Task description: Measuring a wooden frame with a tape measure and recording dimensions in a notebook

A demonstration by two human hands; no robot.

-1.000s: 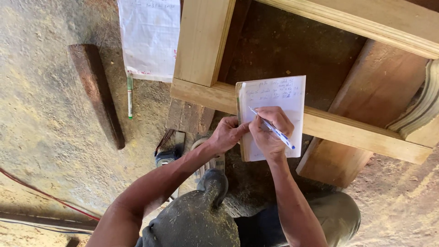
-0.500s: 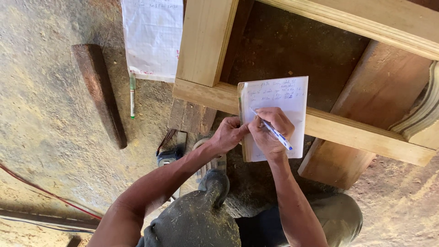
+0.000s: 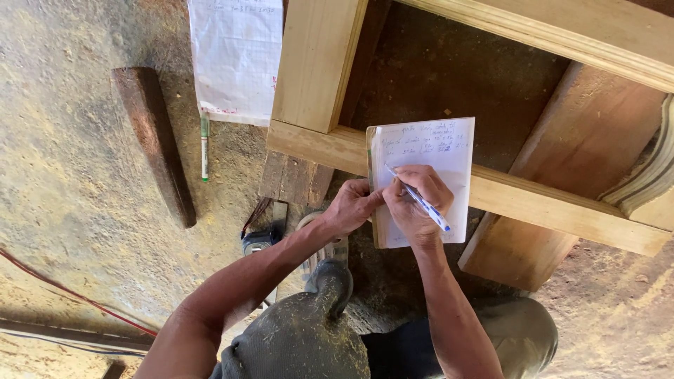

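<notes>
Looking down at a dusty, sawdust-covered floor (image 3: 77, 175) taking up most of the shot. Sitting on it, a big pale wooden frame (image 3: 316, 70) with rails running across the top and right. Leaning or lying to the left, a dark wood plank (image 3: 154, 140). Lying above, partly tucked under the frame, a large white sheet of paper (image 3: 235, 56) with a green-and-white pen (image 3: 204, 147) just below its edge. Resting on the frame's lower rail, a small white notepad (image 3: 428, 147), handwriting on the upper part, too small to be reading. Steadying the notepad's left edge, left hand (image 3: 351, 205), fingers curled against it. Pressing on the page, right hand (image 3: 414, 203), closed round a blue-and-white pen (image 3: 421, 200) with the tip touching the paper. Hands sitting right beside each other, nearly touching. Peeking out near the left forearm, a tape measure (image 3: 258, 242) on the floor. Trailing along the lower left, a thin red cable (image 3: 70, 295).
</notes>
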